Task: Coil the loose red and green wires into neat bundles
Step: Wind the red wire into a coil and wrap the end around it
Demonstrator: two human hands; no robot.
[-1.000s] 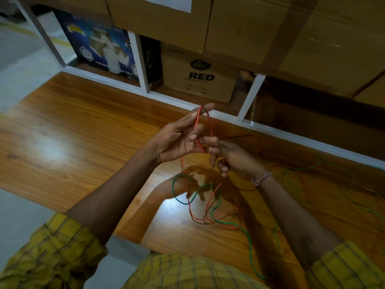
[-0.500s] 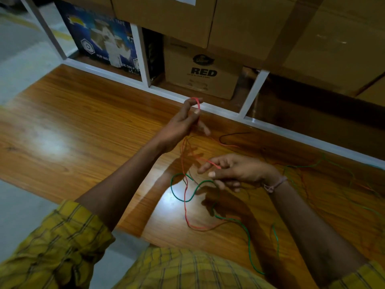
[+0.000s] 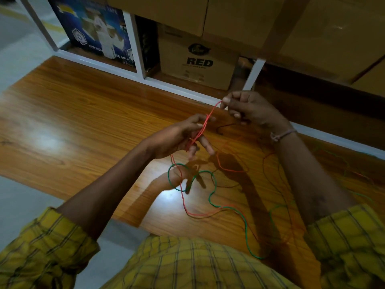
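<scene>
Red wire [image 3: 205,125]: thin, bright, plastic-coated, running taut w/ several strands side by side between both hands, above the worktop [image 3: 73,122]. Long axis of that stretch is diagonal, from lower left at the left hand [image 3: 181,138] up to the right toward the right hand [image 3: 248,109]. Right hand pinches the upper end of the red wire betw. thumb and forefinger, other fingers [image 3: 237,115] curled. Left hand has the red strands passing across its fingers, forefinger and thumb curled round them, two lower fingers sticking out straight & downward; exact no. of turns can't be told.

Below the left hand the red wire drops to the worktop, runs toward the person, then bends right in a loose, shallow curve near the worktop's near edge. Another red length lies further right, partly in shadow.

Green wire [image 3: 212,197]: same thin gauge, lying slack on the worktop under the hands. It forms two open loops side by side, then snakes in an S toward the near right, ending close to the yellow checked shirt [image 3: 187,265]. It crosses the red wire in a couple of spots. More green and red strands trail off to the far right, dim, hard to trace.

Behind the worktop, a white shelf frame [image 3: 137,38] w/ a cardboard box marked RED [image 3: 198,63] and a blue printed box [image 3: 93,28].
</scene>
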